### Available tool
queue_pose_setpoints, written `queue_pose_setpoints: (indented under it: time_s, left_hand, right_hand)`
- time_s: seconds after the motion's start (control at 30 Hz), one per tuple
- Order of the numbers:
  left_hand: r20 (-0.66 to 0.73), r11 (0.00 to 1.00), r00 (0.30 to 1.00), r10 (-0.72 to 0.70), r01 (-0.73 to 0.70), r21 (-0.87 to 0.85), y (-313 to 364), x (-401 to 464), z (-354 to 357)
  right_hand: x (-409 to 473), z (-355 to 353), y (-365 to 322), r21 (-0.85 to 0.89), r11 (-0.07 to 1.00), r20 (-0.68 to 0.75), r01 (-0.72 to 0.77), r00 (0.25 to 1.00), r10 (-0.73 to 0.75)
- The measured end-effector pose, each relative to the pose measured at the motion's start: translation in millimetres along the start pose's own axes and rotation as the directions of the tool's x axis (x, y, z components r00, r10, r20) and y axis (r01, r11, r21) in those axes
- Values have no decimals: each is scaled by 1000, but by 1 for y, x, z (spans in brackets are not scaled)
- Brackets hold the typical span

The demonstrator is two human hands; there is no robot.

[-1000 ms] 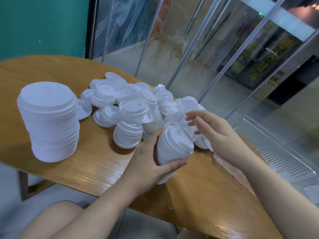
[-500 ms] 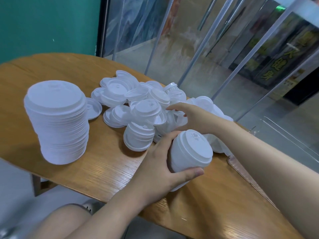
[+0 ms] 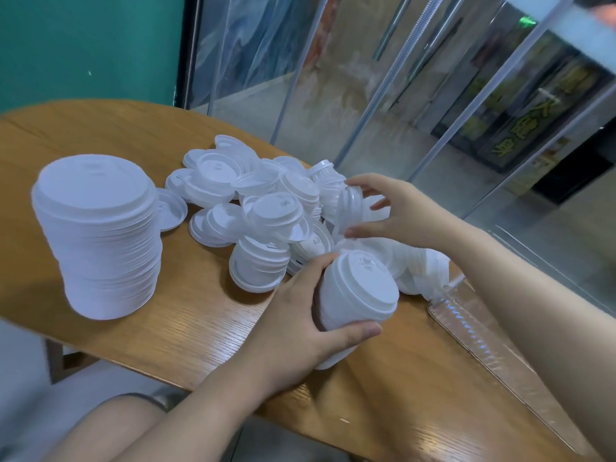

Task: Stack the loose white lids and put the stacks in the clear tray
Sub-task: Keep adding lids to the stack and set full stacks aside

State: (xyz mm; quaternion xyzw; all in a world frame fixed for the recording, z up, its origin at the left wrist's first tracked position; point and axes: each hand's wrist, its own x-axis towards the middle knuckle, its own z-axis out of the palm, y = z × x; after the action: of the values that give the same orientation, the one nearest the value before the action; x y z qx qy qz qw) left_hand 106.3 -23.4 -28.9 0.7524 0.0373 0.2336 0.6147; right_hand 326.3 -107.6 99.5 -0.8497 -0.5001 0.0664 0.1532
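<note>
Lids point(image 3: 266, 208) lie heaped mid-table beside one tall stack point(image 3: 96, 235); left hand point(image 3: 296, 331) grips a second stack point(image 3: 356, 291), right hand point(image 3: 396, 211) pinches one lid point(image 3: 348, 208); one clear tray point(image 3: 483, 341) right.

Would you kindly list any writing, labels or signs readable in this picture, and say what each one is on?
Yellow characters on the dark shopfront behind the glass: large sign lettering, too blurred to read.
Embossed mark on top of the lid stack gripped by the left hand: a raised shape, not legible.
Small raised marks on the loose lids near the right hand: too small to read.
Large lid stack: no text visible.
</note>
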Motion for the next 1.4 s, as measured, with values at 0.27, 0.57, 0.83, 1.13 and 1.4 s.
queue_pose_setpoints:
  time_s: [0.27, 0.57, 0.83, 1.13, 1.4]
  left_hand:
    - [-10, 999, 1000, 0, -1, -34, 2, -3, 2]
    - [-12, 998, 1000, 12, -12, -61, 8, -4, 3]
    - [-8, 997, 1000, 18, -18, -79, 9, -6, 3]
    - [-19, 997, 1000, 15, -16, -75, 5, -3, 3]
    - [-21, 997, 1000, 1, -2, -82, 6, -4, 3]
  right_hand:
    - [-37, -26, -22, 251, 967, -139, -45, 987, 81]
    - [-91, -5, -53, 682, 727, -284, 75, 944, 169]
    - [-113, 29, -56, 740, 669, -287, 67, 931, 225]
    - [-133, 37, -40, 651, 758, -176, -37, 964, 198]
    - [-127, 32, -48, 515, 857, -224, 10, 967, 124]
